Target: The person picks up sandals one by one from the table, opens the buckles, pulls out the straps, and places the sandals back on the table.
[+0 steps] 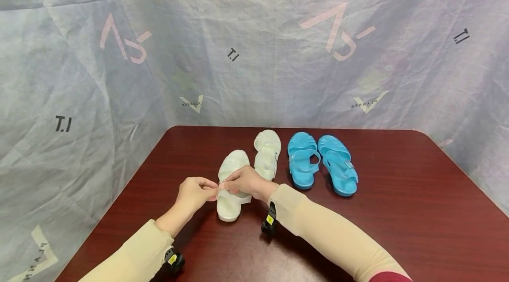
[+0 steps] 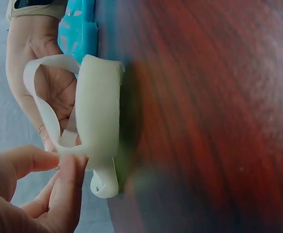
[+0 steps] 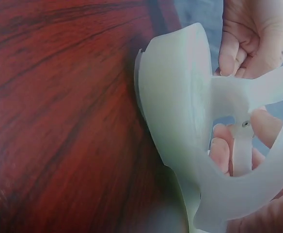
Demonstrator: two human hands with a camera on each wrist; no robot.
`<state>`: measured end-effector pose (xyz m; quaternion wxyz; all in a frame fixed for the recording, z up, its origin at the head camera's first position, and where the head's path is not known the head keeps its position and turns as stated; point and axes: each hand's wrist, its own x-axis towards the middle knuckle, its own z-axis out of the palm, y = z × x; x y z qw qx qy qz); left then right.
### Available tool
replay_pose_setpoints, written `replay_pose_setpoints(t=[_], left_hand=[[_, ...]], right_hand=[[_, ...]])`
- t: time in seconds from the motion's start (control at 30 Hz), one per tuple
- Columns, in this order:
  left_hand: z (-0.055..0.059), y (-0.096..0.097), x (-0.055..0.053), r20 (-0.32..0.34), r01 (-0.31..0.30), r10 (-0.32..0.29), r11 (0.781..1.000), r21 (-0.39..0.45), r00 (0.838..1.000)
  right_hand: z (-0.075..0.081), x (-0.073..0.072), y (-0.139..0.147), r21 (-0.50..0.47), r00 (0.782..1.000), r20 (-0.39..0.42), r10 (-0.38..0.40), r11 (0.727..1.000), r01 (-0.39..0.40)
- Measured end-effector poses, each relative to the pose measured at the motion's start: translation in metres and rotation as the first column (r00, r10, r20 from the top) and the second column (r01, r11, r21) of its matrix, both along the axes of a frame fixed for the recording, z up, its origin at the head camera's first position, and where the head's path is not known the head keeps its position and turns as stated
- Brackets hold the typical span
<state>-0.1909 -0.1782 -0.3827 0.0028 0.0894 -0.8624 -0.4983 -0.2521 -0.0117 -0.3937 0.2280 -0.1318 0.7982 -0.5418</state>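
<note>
A white sandal (image 1: 228, 210) lies toe away from me, left of the table's middle. My left hand (image 1: 192, 194) pinches its strap (image 2: 69, 154) at the sandal's left edge, between thumb and fingers. Reaching across the top from the right, my right hand (image 1: 247, 180) holds the strap near the same spot with its fingertips. A small metal stud (image 3: 245, 124) shows on the strap in the right wrist view, among the right fingers. The strap's back loop (image 2: 39, 104) arches up from the heel. How the strap end meets its fastening is hidden by the fingers.
A second white sandal (image 1: 268, 140) lies just behind and right of the first. Farther right are two blue sandals, one upright-facing (image 1: 303, 179) and one slanted (image 1: 342, 171). All sit on a dark red wooden table (image 1: 413, 193), with a printed grey cloth (image 1: 270, 83) behind.
</note>
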Motion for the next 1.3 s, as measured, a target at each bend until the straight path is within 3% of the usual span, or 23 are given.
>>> replay_pose_setpoints(t=[0.23, 0.37, 0.53, 0.77, 1.3], left_hand=[[0.008, -0.003, -0.002, 0.056, 0.067, -0.069, 0.997, 0.040, 0.996], [0.013, -0.004, -0.003, 0.063, 0.100, -0.101, 0.995, 0.021, 0.993], [0.012, -0.003, -0.009, 0.017, 0.089, -0.088, 0.994, -0.055, 0.996], [0.010, -0.001, -0.011, -0.034, 0.088, -0.097, 0.976, -0.199, 0.995], [0.005, 0.006, -0.012, -0.156, 0.058, -0.118, 0.939, -0.339, 0.981]], right_hand=[[-0.002, -0.002, 0.001, -0.002, 1.000, -0.008, 0.028, 1.000, -0.028], [-0.003, -0.001, 0.001, -0.015, 1.000, -0.005, 0.029, 0.999, -0.029], [0.000, 0.000, 0.000, -0.029, 0.999, -0.007, 0.035, 0.999, -0.035], [0.000, 0.002, -0.002, -0.023, 0.999, -0.030, 0.026, 0.999, -0.027], [0.001, 0.001, -0.006, 0.025, 1.000, 0.002, -0.027, 0.999, 0.027]])
